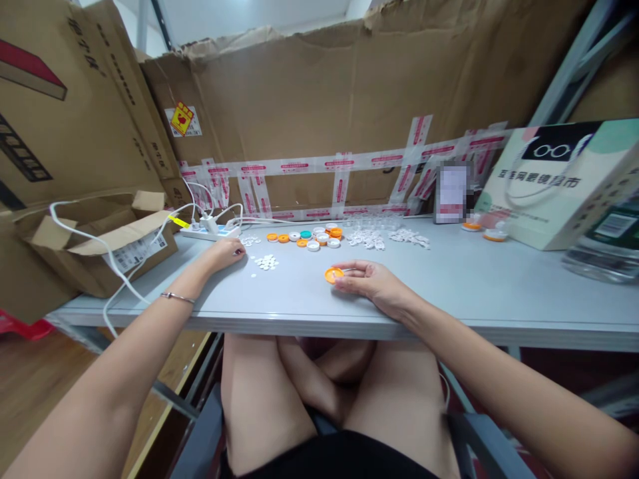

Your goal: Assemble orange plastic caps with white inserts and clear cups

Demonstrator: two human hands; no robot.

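Note:
My right hand (372,283) holds an orange round plastic cap (333,275) between thumb and fingers, just above the table, its hollow side facing up. My left hand (228,254) rests on the table at the left with its fingers curled together. Whether something small is pinched there, I cannot tell. Small white pieces (250,241) lie just beyond its fingertips, and a heap of little white discs (267,262) is to its right. Behind, orange, white and teal caps (313,245) sit in a loose group, some stacked.
White plastic parts (367,239) and clear pieces (382,221) lie toward the back. A power strip (212,231) with cables is beside an open carton (124,246). At right stand a phone (450,193), a paper bag (536,193) and a clear bottle (606,243). Cardboard (299,100) walls the back.

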